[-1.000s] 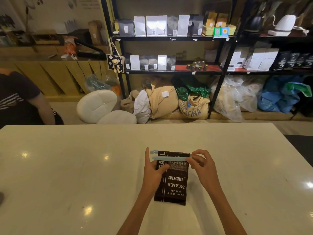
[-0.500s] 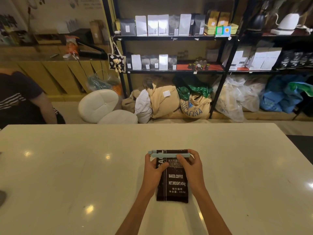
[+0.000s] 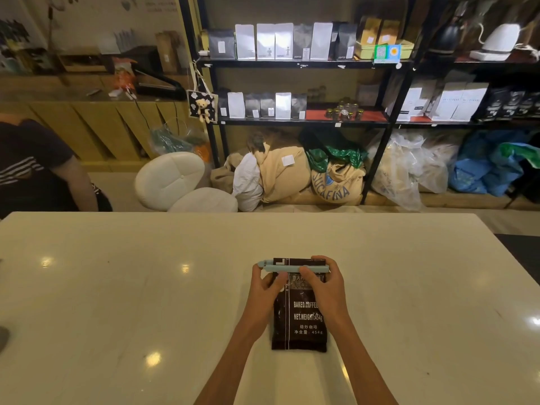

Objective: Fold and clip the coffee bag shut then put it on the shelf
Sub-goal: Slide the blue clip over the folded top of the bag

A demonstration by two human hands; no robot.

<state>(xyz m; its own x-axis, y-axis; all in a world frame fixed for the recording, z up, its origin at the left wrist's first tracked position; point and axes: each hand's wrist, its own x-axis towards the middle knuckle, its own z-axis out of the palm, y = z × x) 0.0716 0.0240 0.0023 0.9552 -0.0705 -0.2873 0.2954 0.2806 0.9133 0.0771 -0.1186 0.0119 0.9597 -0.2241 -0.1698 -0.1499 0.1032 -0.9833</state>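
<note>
Head view: dark coffee bag (image 3: 298, 320) flat on white table (image 3: 117, 287), pale blue sealing clip (image 3: 292, 268) across its folded top. Left hand (image 3: 264, 290) and right hand (image 3: 325, 287) curled around bag's upper corners, thumbs pressing clip. Black shelf (image 3: 292, 64) well beyond table.

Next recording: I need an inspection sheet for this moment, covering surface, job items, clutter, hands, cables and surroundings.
Surface: white table, glossy with light reflections, mostly bare.
Job's things: dark coffee bag lying flat, label up; light blue clip across its folded top end.
Clutter: a dark object cut off at the table's left edge, unidentifiable.
Hands: left hand at the clip's left part; right hand pressing the right part. Whether the clip is latched cannot be told.
Cables: nothing seen on the table.
Surroundings: black shelf with bags, sacks below, a seated person at left.
</note>
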